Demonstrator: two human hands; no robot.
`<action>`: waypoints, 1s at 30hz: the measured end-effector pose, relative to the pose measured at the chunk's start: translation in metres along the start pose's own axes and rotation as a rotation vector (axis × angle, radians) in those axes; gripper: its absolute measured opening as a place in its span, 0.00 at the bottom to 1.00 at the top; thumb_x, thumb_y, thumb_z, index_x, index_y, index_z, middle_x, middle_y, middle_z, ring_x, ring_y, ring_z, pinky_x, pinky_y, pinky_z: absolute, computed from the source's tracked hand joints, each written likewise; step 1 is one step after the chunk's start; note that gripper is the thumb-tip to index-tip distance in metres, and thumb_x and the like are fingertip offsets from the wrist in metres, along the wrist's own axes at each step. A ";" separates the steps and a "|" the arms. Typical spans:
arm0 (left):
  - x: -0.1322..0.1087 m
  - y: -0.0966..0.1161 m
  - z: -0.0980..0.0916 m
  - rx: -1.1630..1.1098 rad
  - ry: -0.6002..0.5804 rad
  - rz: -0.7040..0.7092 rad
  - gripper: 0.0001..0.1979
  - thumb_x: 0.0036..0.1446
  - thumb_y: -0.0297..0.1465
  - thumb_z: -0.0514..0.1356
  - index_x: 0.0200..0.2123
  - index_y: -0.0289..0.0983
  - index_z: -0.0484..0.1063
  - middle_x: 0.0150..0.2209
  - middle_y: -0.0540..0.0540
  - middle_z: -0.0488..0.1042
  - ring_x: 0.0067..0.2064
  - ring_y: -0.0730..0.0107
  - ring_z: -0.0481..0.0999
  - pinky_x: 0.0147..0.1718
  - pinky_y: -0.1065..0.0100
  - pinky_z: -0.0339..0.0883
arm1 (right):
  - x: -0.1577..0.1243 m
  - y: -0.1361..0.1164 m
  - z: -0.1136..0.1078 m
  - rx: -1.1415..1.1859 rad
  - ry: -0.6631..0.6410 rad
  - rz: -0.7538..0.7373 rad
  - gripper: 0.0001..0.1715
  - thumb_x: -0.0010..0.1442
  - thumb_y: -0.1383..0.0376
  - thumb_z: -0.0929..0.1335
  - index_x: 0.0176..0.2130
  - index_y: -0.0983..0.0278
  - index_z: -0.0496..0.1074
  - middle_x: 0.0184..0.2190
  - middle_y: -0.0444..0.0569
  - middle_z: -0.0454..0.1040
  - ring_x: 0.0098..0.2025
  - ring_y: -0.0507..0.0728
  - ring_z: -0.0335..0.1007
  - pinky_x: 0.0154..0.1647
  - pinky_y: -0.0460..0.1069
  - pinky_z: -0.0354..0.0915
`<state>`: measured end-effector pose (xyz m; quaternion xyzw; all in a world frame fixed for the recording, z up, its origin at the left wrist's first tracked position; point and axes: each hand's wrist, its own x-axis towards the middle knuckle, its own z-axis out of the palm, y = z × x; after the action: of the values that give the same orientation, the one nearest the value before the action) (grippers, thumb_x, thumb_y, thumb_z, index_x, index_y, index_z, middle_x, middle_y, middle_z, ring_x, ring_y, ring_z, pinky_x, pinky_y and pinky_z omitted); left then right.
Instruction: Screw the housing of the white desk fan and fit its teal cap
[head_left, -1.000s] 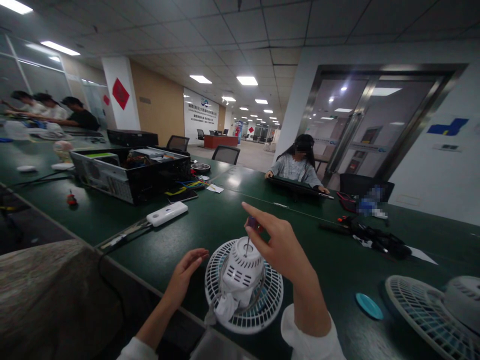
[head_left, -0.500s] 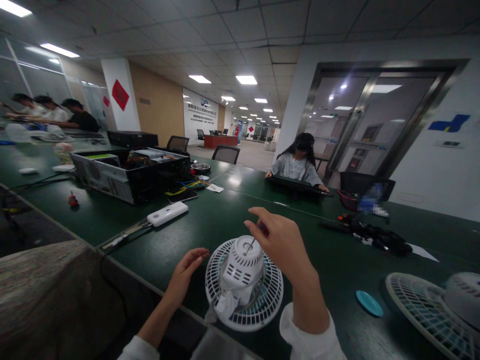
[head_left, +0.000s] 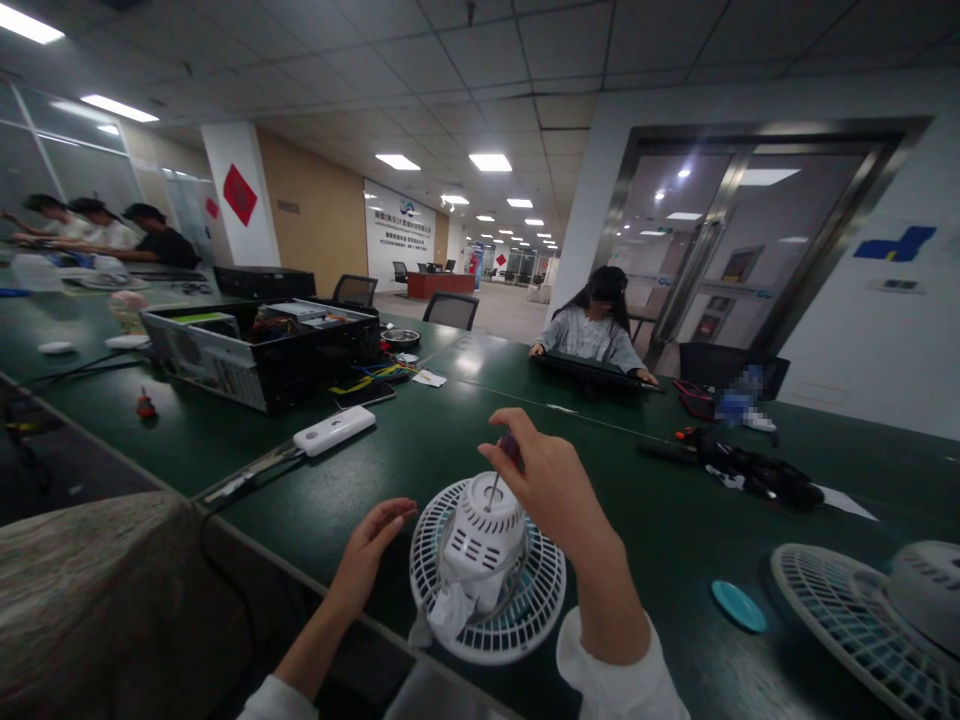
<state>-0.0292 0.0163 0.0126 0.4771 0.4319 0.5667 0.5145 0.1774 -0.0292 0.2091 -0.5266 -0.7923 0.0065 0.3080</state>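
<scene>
Screwdriver (head_left: 511,446) straightened, right hand (head_left: 547,485) gripping it; left hand (head_left: 369,535) open; computer case (head_left: 315,360) holds components (head_left: 276,326).

Smooth plastic fan housing (head_left: 480,535)

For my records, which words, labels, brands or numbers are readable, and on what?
"大数据科技有限公司": white wall sign; the rest unclear.
Red diamond: too blurred.
Glass doors, white box: marks too small.
White fan: no readable text.
</scene>
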 end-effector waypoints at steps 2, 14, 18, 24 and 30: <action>0.001 -0.001 0.000 -0.002 0.000 0.001 0.16 0.45 0.38 0.62 0.37 0.36 0.72 0.42 0.43 0.75 0.48 0.57 0.72 0.53 0.57 0.58 | 0.001 0.000 0.003 -0.059 0.034 -0.013 0.19 0.61 0.60 0.60 0.49 0.65 0.64 0.32 0.50 0.75 0.30 0.56 0.70 0.31 0.50 0.63; 0.000 -0.001 -0.001 0.019 0.000 0.006 0.15 0.46 0.38 0.61 0.37 0.37 0.73 0.42 0.43 0.76 0.48 0.58 0.72 0.52 0.59 0.59 | 0.002 0.002 0.006 -0.104 0.112 -0.102 0.24 0.60 0.61 0.61 0.54 0.65 0.63 0.34 0.52 0.74 0.35 0.57 0.68 0.37 0.53 0.65; 0.001 -0.003 -0.001 0.008 -0.007 0.012 0.15 0.47 0.37 0.61 0.38 0.37 0.72 0.42 0.43 0.75 0.48 0.58 0.72 0.53 0.58 0.59 | 0.001 0.002 0.003 0.014 0.055 -0.163 0.29 0.60 0.69 0.58 0.60 0.66 0.52 0.39 0.51 0.73 0.39 0.54 0.68 0.39 0.50 0.64; 0.000 -0.001 0.000 0.009 -0.001 0.014 0.15 0.46 0.37 0.61 0.37 0.37 0.73 0.42 0.44 0.76 0.47 0.58 0.73 0.52 0.58 0.60 | 0.001 0.002 0.005 -0.141 0.133 -0.100 0.21 0.60 0.61 0.61 0.51 0.64 0.66 0.30 0.50 0.73 0.32 0.55 0.67 0.35 0.51 0.64; 0.000 0.002 0.001 0.025 -0.005 0.014 0.15 0.45 0.38 0.61 0.37 0.37 0.73 0.41 0.43 0.76 0.48 0.58 0.72 0.52 0.60 0.60 | 0.000 0.003 0.002 0.053 0.079 -0.146 0.26 0.60 0.69 0.58 0.58 0.63 0.57 0.39 0.50 0.73 0.38 0.54 0.68 0.38 0.49 0.64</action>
<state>-0.0284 0.0161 0.0147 0.4879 0.4345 0.5635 0.5055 0.1787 -0.0269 0.2066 -0.4589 -0.8154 -0.0156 0.3526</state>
